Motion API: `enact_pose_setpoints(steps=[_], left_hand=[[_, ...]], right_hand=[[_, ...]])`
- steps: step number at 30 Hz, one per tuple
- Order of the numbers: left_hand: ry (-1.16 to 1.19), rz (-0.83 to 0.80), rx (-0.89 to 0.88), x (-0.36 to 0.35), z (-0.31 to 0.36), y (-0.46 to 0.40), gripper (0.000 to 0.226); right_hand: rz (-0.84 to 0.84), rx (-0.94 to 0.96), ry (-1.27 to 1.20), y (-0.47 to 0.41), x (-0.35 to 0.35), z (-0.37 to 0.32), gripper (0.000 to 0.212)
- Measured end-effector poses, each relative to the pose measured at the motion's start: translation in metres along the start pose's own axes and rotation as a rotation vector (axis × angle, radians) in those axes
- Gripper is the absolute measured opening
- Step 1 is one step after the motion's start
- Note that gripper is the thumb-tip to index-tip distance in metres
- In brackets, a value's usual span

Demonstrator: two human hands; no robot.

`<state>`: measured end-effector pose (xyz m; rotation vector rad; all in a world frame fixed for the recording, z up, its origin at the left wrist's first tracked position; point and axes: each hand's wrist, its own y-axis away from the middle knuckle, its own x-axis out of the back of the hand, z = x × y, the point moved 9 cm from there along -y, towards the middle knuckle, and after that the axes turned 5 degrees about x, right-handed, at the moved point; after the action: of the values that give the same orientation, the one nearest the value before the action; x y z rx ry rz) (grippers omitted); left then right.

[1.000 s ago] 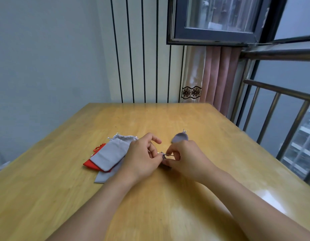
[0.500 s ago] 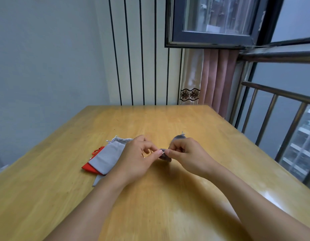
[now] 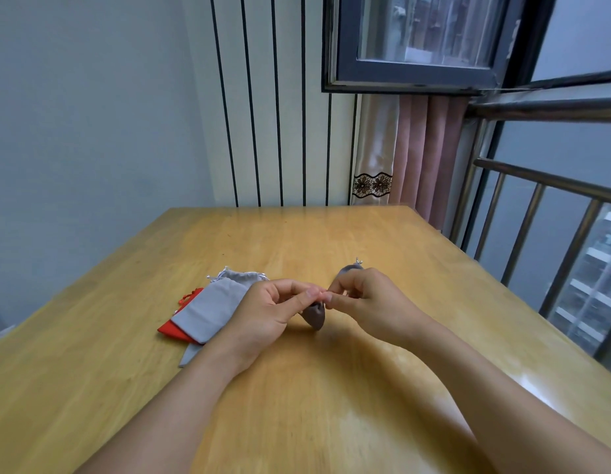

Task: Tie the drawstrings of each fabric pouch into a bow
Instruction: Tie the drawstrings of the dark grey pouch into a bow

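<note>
Head view — both hands raised, left hand (image 3: pixel 263 313) and right hand (image 3: pixel 372 302) fingers pinching brown pouch (image 3: pixel 315 314) drawstrings.

On the wooden counter (image 3: pixel 331 388), a stack of flat grey and red fabric pouches (image 3: pixel 208 311) lies left of centre; a small brown-grey drawstring pouch (image 3: pixel 316 314) sits mid-counter, another grey pouch (image 3: pixel 348 268) behind it.

Soft window daylight, tabletop glare, wide-angle distortion

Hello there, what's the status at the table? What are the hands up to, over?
Left hand and right hand both pinching the drawstrings of a small brown-grey fabric pouch. Bow not visible yet. Flat grey pouches and a red pouch waiting left. Nothing blocking.
</note>
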<state>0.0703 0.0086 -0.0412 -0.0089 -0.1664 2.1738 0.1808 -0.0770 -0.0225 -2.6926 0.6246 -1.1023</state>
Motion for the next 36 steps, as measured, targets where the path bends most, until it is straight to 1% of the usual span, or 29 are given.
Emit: enact_pose_setpoints(steps=[2,5,8,11,16,19,23,25,28,32,36], left_hand=[[0.003,-0.007,-0.001,-0.001,0.0,0.0,0.021],[0.04,0.036,0.017,0.003,-0.001,-0.001,0.019],[0.075,0.077,0.028,0.007,-0.001,-0.002,0.016],[0.046,0.098,-0.003,0.011,0.001,-0.004,0.021],[0.043,0.008,-0.04,0.007,0.006,-0.002,0.018],[0.032,0.001,-0.036,0.006,0.007,-0.001,0.017],[0.012,0.029,-0.029,0.009,0.01,0.0,0.016],[0.013,0.023,-0.034,0.01,0.013,0.001,0.02],[-0.001,-0.004,-0.028,0.009,0.013,0.003,0.022],[-0.104,-0.073,-0.044,0.0,0.016,0.006,0.011],[-0.148,-0.097,-0.036,-0.002,0.016,0.006,0.009]], right_hand=[[-0.022,0.008,-0.004,0.0,0.0,0.0,0.024],[-0.043,0.032,-0.01,0.001,-0.002,-0.002,0.021],[0.002,0.071,-0.036,0.002,0.001,-0.007,0.017],[0.062,0.095,-0.073,0.003,0.009,-0.012,0.014],[0.086,0.053,-0.157,0.004,0.016,-0.013,0.02],[0.073,0.038,-0.208,0.006,0.016,-0.013,0.02],[0.07,0.106,-0.182,0.006,0.017,-0.022,0.009],[0.057,0.146,-0.184,0.006,0.015,-0.027,0.003],[0.039,0.182,-0.228,0.006,0.013,-0.03,0.008],[-0.042,0.203,-0.124,0.008,0.009,-0.032,0.007],[-0.083,0.219,0.001,0.008,0.007,-0.033,0.01]])
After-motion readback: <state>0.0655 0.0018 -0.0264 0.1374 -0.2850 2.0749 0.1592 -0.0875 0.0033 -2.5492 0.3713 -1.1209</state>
